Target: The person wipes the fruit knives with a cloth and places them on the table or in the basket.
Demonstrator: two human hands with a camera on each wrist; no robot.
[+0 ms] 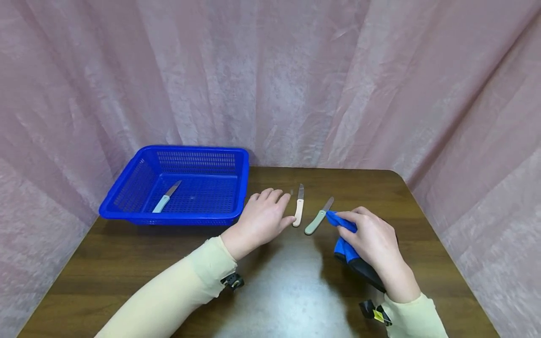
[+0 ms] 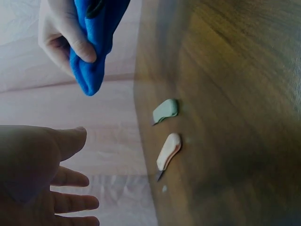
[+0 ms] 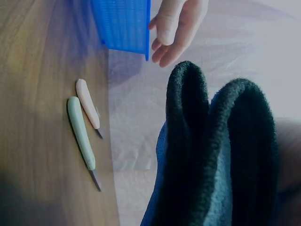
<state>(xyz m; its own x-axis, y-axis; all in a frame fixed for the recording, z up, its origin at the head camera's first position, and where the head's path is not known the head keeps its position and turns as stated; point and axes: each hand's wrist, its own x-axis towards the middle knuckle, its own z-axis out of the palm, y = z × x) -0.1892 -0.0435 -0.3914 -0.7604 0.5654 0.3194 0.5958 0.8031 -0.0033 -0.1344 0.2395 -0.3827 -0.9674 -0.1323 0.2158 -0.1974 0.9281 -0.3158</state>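
My right hand [image 1: 374, 241] grips a folded blue cloth [image 1: 345, 249] with dark edging, its blue tip pinched between thumb and fingers. Just left of that tip lies a paring knife with a green handle [image 1: 314, 223], blade pointing away. Beside it is a second paring knife with a cream-pink handle [image 1: 298, 213]. My left hand [image 1: 263, 217] is over the table between this knife and the basket, fingers spread and holding nothing. In the left wrist view the left hand's fingers [image 2: 75, 202] are straight. The cloth's thick folds [image 3: 218, 155] fill much of the right wrist view.
A blue plastic basket [image 1: 190, 221] stands at the back left of the wooden table [image 1: 270, 300]. Inside it lies a knife with a pale green handle [image 1: 161, 203]. A pink curtain [image 1: 270, 84] hangs behind the table and along its sides.
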